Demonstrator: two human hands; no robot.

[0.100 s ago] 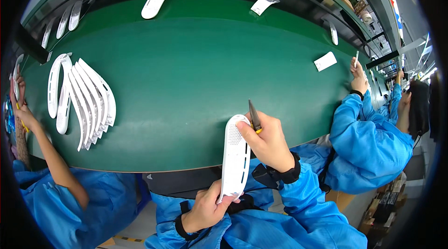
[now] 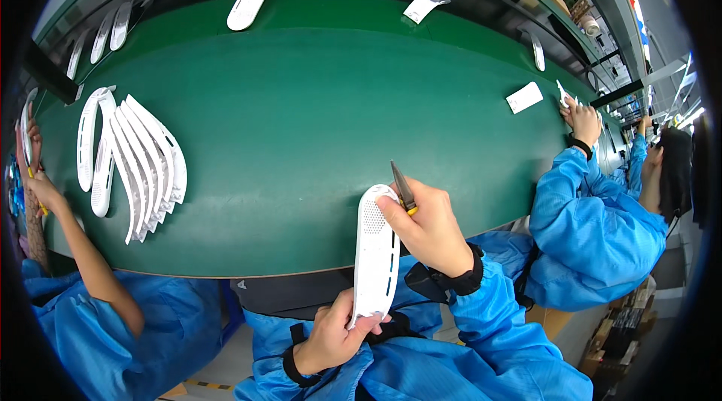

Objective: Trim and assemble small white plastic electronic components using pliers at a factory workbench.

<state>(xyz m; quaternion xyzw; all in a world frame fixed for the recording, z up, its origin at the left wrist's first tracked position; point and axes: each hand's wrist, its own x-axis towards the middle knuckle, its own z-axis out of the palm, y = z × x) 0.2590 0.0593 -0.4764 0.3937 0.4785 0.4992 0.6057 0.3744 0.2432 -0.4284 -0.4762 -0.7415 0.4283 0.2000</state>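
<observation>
A long white plastic cover (image 2: 374,266), with a patch of small holes at its far end and slots along its right edge, is held lengthwise over the table's near edge. My left hand (image 2: 333,335) grips its near end, thumb on top and fingers beneath. My right hand (image 2: 430,224) is closed at the far end, its thumb lying on the cover beside the holes. The same hand holds a pointed, dark-jawed tool with a yellow handle, like pliers (image 2: 403,189), tip up and away from the cover. Its handles are mostly hidden in the palm.
Several similar white covers (image 2: 154,149) lie nested at the left of the green table (image 2: 301,123). More white pieces (image 2: 252,1) lie along the back. A white card-like piece (image 2: 524,98) lies at the right. Co-workers' hands (image 2: 583,119) work at both sides.
The cover and my right hand have shifted slightly left, and the tool's tip has tilted left. The right co-worker's hand has moved with its small white piece.
</observation>
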